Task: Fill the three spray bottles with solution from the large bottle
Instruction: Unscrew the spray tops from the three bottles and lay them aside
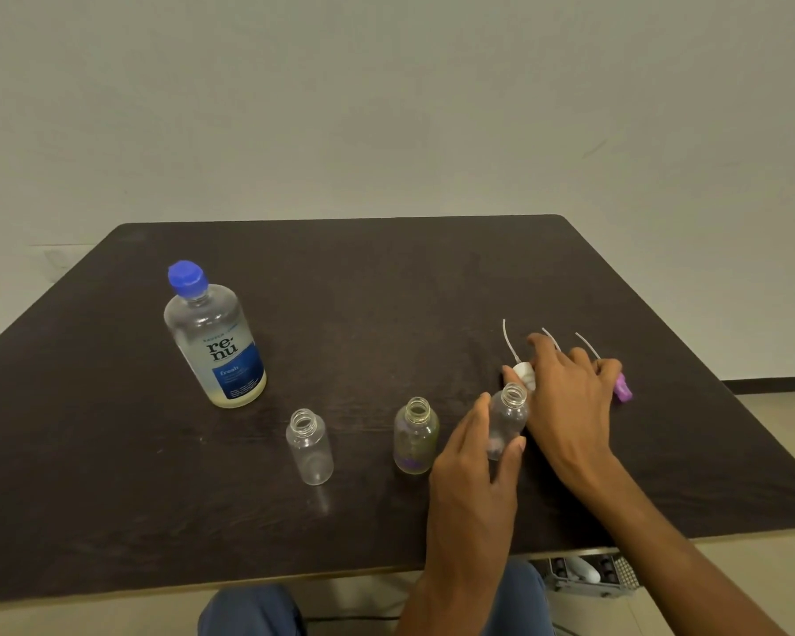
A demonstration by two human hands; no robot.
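Clear plastic spray bottle point(506, 417) in left hand point(476, 456), dark woodgrain table point(386, 277)

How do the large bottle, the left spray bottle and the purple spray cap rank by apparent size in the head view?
1. large bottle
2. left spray bottle
3. purple spray cap, partly hidden by the right hand

The large Renu solution bottle point(214, 335) stands upright at the left, blue cap on, nearly full of clear liquid. Three small clear spray bottles stand uncapped in a row: the left one point(310, 446) empty, the middle one point(415, 436) yellowish-tinted, the right one point(507, 417) held.
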